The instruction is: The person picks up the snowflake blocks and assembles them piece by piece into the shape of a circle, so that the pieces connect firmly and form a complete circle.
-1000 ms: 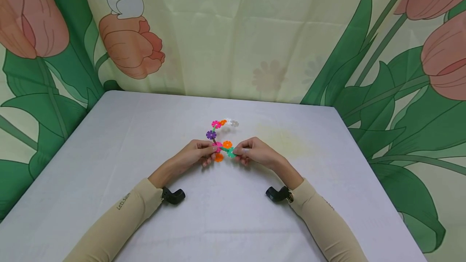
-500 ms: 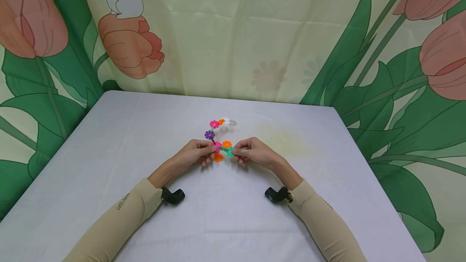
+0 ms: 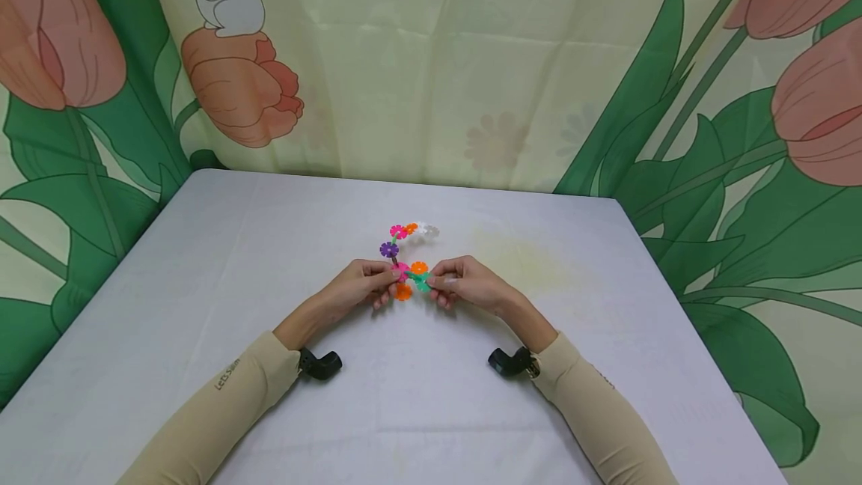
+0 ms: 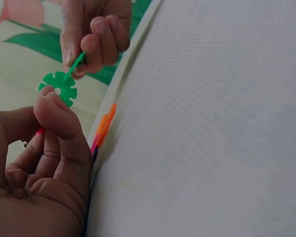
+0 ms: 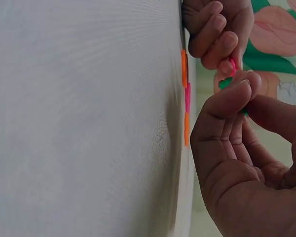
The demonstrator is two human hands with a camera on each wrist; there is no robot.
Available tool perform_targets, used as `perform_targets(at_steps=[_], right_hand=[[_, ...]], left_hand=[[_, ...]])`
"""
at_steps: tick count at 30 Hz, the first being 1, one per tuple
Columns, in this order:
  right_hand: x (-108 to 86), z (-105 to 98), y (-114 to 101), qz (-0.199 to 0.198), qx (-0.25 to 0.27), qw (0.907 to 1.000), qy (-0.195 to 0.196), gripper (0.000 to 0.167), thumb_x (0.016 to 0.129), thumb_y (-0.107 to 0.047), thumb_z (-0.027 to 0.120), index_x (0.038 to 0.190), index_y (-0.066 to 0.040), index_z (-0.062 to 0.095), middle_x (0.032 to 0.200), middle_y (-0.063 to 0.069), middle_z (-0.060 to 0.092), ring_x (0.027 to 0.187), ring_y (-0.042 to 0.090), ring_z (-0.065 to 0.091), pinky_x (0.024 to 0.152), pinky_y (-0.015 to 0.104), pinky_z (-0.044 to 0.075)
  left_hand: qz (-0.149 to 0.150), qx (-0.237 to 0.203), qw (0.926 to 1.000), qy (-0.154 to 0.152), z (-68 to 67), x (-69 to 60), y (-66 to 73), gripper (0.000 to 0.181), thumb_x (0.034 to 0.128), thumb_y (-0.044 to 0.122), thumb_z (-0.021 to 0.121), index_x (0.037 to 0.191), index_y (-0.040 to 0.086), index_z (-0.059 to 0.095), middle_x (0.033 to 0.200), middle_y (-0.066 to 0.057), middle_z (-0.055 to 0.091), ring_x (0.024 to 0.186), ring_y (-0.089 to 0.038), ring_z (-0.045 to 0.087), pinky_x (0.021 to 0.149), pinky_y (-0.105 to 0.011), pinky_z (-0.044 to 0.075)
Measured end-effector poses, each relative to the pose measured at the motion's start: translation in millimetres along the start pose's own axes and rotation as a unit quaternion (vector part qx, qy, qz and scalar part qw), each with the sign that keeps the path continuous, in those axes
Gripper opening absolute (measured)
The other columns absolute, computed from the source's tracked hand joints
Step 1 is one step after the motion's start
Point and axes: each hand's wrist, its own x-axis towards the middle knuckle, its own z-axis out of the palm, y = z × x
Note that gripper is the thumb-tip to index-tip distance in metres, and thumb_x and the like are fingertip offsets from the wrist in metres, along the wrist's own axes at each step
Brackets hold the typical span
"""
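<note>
Indoor recording setup by look; home or studio, cannot tell. White-covered table [image 3: 431, 403], creased printed cloth [image 3: 404, 96] hung beyond far edge: large tulips [image 3: 824, 111] past right edge, white cartoon animal [image 3: 232, 2] above far left corner. Black wrist cameras [image 3: 323, 365] at cuffs of both sleeves [image 3: 209, 410].

left sleeve [image 3: 202, 414] and right sleeve [image 3: 599, 410]: long, beige, close-fitting, the left printed with small dark lettering [image 3: 227, 375]. the left camera [image 3: 322, 365] and right camera [image 3: 509, 362], worn inside the cuffs, are black and elbow-shaped.
</note>
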Motion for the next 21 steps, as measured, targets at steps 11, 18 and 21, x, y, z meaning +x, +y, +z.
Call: perform_targets(at_steps=[11,18,21], right_hand=[[-1.2,8,-2,-0.037,0.034,0.9983,0.03,0.022,0.107,-0.015,0.063,0.111,0.006,0.066,0.086,0.005,0.077,0.069,0.013,0.063,0.068,0.025,0.057],[-1.3,19,-5,-0.089,-0.044,0.9936,0.054,0.03,0.106,-0.019,0.065,0.109,0.011,0.066,0.086,0.024,0.071,0.065,0.015,0.064,0.065,0.028,0.058],[-3.0,23,-7,-0.102,-0.079,0.9899,0.057,0.029,0.106,-0.019,0.065,0.106,0.01,0.067,0.088,0.03,0.069,0.065,0.015,0.063,0.065,0.028,0.057]], left_hand=[[-0.017,0.0,0.9997,0.02,1.1,-0.2,3.2,0.044,0.1103,0.036,0.057,0.118,-0.005,0.068,0.08,0.003,0.064,0.07,-0.011,0.055,0.06,-0.02,0.046],[-0.016,0.03,0.9993,-0.013,3.3,-2.4,6.5,0.036,0.1054,0.032,0.067,0.114,-0.003,0.071,0.079,0.003,0.064,0.07,-0.011,0.055,0.061,-0.022,0.045],[-0.01,0.036,0.9991,-0.018,4.6,-3.2,7.5,0.034,0.1044,0.03,0.068,0.113,-0.003,0.071,0.079,0.003,0.064,0.069,-0.011,0.055,0.061,-0.022,0.045]])
